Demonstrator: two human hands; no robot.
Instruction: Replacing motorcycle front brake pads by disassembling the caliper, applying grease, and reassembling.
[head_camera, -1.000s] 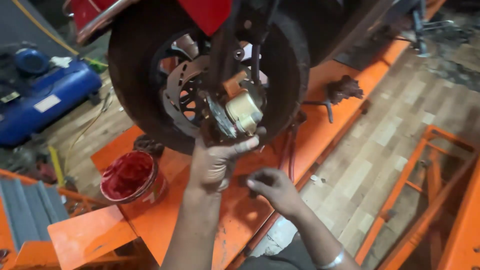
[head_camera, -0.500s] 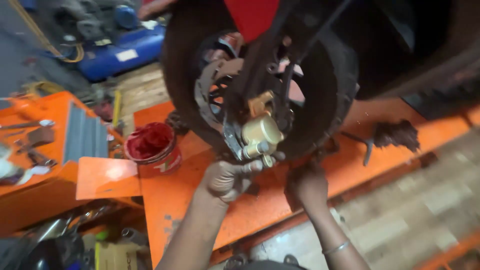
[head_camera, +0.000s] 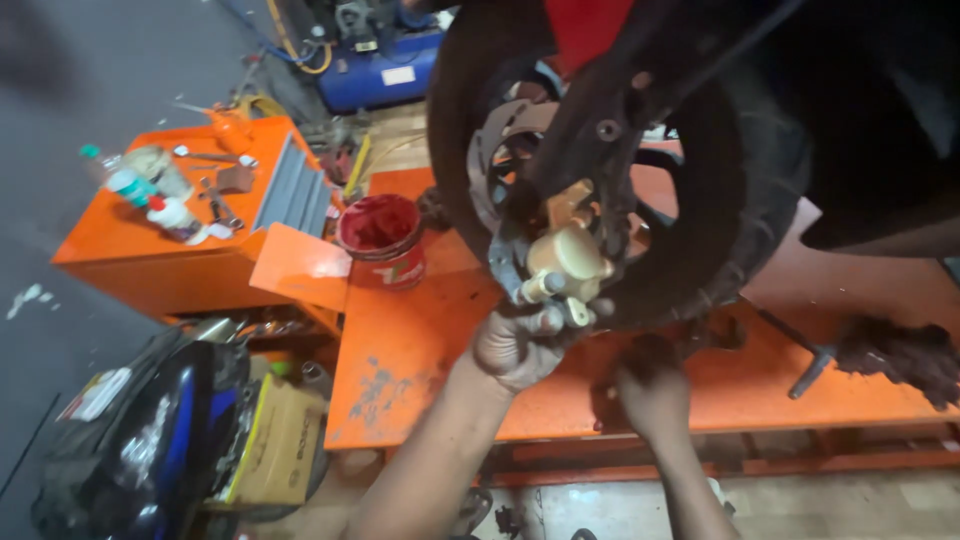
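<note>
A motorcycle front wheel with a black tyre and a perforated brake disc stands on an orange lift platform. A cream-coloured brake caliper hangs at the disc's lower edge. My left hand, greasy, is closed around the underside of the caliper. My right hand rests lower and to the right on the platform, just under the tyre; its fingers are curled and blurred, and I cannot tell whether they hold anything.
A red tub of grease sits on the platform's left. An orange tool cart holds bottles and hand tools. A blue air compressor stands behind. A T-handle wrench and dirty rag lie at right. A blue-black fuel tank lies lower left.
The view has swung left and down, so the wheel now sits further right. My left hand stays on the caliper. My right hand has dropped slightly onto the platform.
</note>
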